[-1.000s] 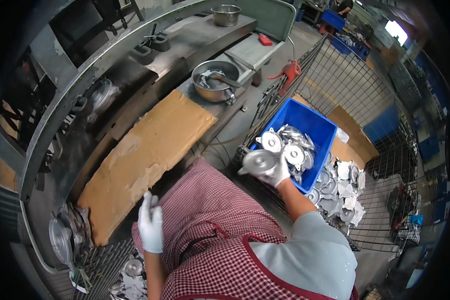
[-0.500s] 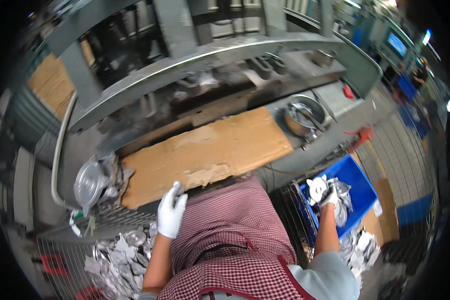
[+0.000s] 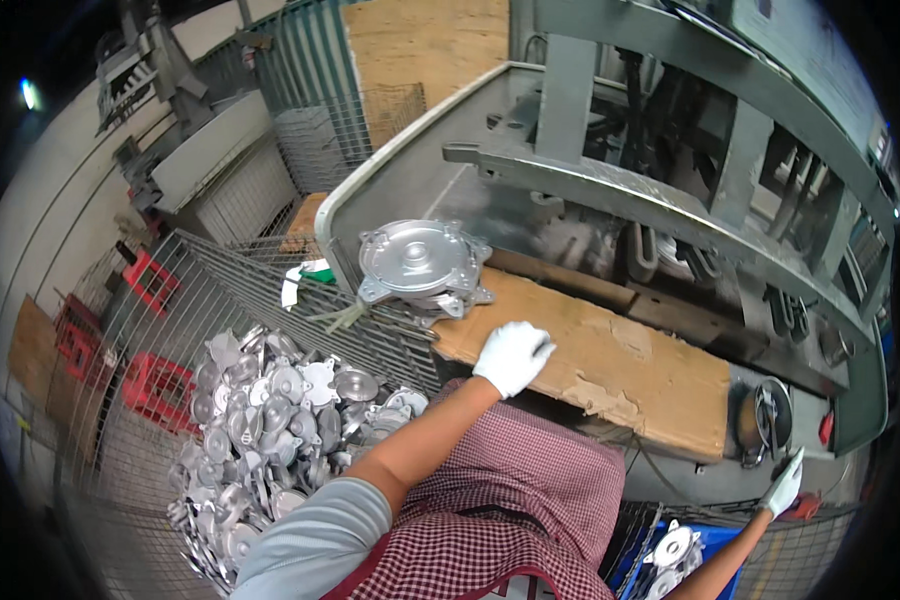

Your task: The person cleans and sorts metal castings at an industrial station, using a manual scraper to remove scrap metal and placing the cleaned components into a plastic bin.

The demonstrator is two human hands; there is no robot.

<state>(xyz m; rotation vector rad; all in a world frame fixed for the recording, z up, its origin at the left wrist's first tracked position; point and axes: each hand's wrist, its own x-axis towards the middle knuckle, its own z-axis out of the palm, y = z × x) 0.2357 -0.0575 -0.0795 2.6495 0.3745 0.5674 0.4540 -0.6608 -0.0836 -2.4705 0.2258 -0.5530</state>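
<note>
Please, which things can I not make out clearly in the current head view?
All in the head view:
Left hand: palm hidden by the back of the hand, so I cannot tell whether it holds anything.
Stack of metal parts: lower pieces mostly covered by the top one.
Pile of metal parts: deeper pieces hidden under upper ones.
Blue bin: cut off by the lower edge, partly covered by the right forearm.
Pot: contents too small to tell.

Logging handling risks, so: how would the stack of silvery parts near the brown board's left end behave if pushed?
The stack would probably shift piecemeal, since its lugs are unevenly aligned. Its parts look like rigid metal, so bending seems unlikely; the smooth top face may be slippery.
</note>
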